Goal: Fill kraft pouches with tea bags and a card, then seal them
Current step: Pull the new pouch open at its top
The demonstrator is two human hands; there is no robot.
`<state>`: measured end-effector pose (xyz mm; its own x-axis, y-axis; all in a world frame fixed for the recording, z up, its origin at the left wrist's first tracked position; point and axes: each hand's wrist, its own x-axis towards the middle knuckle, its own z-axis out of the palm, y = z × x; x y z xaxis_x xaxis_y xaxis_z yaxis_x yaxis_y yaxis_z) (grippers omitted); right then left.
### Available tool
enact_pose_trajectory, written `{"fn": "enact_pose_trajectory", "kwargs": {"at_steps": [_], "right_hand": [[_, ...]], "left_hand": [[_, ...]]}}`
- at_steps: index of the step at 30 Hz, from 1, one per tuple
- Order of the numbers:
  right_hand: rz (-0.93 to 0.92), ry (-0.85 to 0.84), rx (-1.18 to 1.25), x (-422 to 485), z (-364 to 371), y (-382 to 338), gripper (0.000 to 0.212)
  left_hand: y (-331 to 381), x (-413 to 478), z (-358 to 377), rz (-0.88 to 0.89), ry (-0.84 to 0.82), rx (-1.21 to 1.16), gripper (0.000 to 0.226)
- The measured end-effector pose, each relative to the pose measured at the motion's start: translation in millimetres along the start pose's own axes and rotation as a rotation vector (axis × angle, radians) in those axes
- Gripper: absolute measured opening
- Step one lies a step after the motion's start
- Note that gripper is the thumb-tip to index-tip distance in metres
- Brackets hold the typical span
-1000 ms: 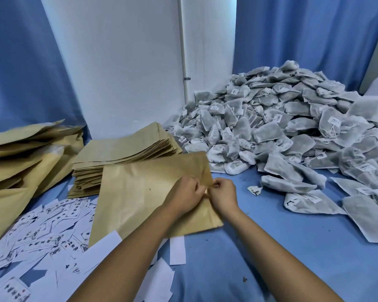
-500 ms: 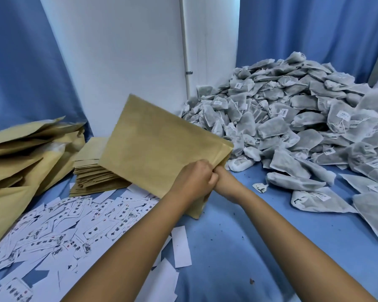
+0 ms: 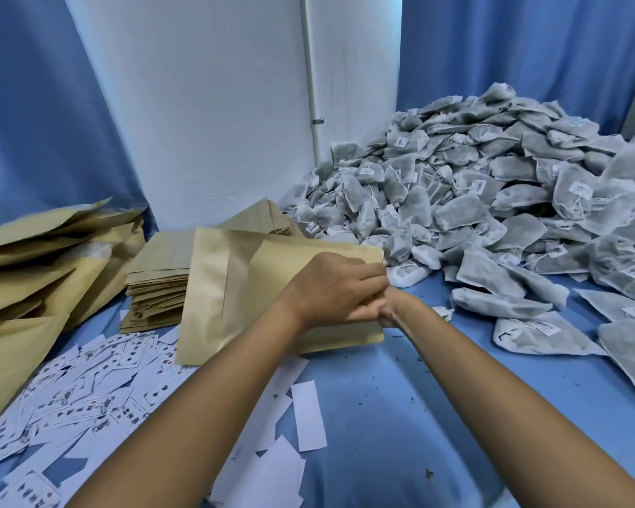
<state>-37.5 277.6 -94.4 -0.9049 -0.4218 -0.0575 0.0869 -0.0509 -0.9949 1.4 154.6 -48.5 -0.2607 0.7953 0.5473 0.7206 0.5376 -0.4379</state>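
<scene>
Tan pouch (image 3: 235, 284); grey tea bags (image 3: 492, 199); blue cloth (image 3: 400, 416).

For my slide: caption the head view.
Both hands, left hand and right hand, grip a kraft pouch beside heaped tea bags.

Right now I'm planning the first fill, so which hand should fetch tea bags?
Probably the right hand. The tea bag pile lies on its side, just beyond it, while the left hand grips the kraft pouch at its open edge and can hold it.
</scene>
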Motion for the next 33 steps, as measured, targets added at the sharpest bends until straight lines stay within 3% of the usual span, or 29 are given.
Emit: {"fn": "enact_pose_trajectory", "kwargs": {"at_steps": [3, 6, 10, 14, 16, 17, 18, 20, 21, 24, 28, 31, 33], "right_hand": [[-0.092, -0.091, 0.109, -1.2, 2.0, -8.2, 0.010], [-0.172, -0.201, 0.209, -3.1, 0.8, -13.2, 0.011], [-0.385, -0.198, 0.432, 7.8, -26.7, -23.3, 0.016], [-0.416, 0.197, 0.698, 34.6, -67.3, -20.0, 0.020], [-0.450, 0.502, 0.414, 51.7, -82.7, -11.3, 0.018], [-0.411, 0.627, 0.041, 62.5, -91.4, -5.0, 0.030], [-0.290, 0.668, -0.410, 72.8, -101.4, 2.9, 0.059], [-0.003, 0.560, -1.036, 89.6, -120.9, 18.1, 0.104], [0.073, 0.472, -1.136, 94.2, -125.1, 21.9, 0.111], [0.096, 0.379, -1.124, 108.1, -128.4, 35.5, 0.099], [-0.086, 0.684, -1.188, 109.9, -124.0, 48.2, 0.057], [-0.307, 0.721, -0.776, 93.0, -122.4, 47.1, 0.044], [-0.352, 0.742, -0.451, 75.8, -113.5, 46.4, 0.044]], "left_hand": [[-8.5, 5.9, -7.9, -0.008, 0.055, 0.050, 0.025], [-14.5, 19.9, -16.4, 0.016, 0.076, 0.052, 0.030], [-31.6, 29.7, -25.2, 0.019, 0.056, 0.033, 0.028], [-42.7, 24.0, -17.0, -0.029, -0.046, 0.037, 0.034], [-48.8, 22.2, -11.8, -0.108, -0.065, 0.027, 0.039], [-54.0, 22.8, -10.2, -0.144, -0.081, 0.030, 0.042], [-59.3, 23.8, -9.9, -0.166, -0.116, 0.034, 0.045], [-69.1, 26.8, -12.0, -0.167, -0.168, 0.030, 0.048], [-72.6, 28.9, -13.8, -0.161, -0.172, 0.036, 0.048], [-76.3, 35.0, -14.6, -0.119, -0.233, 0.041, 0.044], [-72.0, 16.4, -5.6, -0.179, -0.309, 0.003, 0.044], [-68.0, -7.6, 1.6, -0.266, -0.296, -0.001, 0.041], [-66.5, -20.5, 5.8, -0.280, -0.313, 0.021, 0.043]]}}
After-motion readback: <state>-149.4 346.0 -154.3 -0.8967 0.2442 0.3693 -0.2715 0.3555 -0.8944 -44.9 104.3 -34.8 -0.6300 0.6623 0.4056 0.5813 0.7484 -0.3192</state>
